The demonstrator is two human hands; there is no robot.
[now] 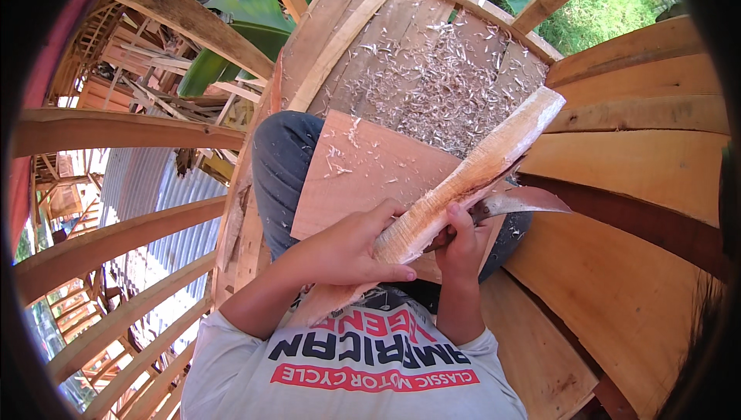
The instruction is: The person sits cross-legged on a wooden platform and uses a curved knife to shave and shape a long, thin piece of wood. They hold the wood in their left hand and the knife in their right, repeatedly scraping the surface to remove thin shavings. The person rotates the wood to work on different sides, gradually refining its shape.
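A long, rough-carved piece of pale wood [463, 177] slants across my lap, its lower end near my shirt and its far end up to the right. My left hand [351, 246] is wrapped round its lower part, thumb across the near side. On the other side of the wood, my right hand [465, 242] is closed round the handle of a knife with a curved blade [529, 201]; the handle is mostly hidden. The right thumb presses against the wood's edge. The blade points right, beside the wood. Under the wood, a flat reddish board [370, 169] rests across my legs.
Wood shavings [440, 80] cover much of the plank floor [332, 11] ahead. A loose wooden strip [340, 49] lies there on the left. Slatted railings [123, 130] stand at the left, and a wall of wide planks [633, 173] rises close on the right.
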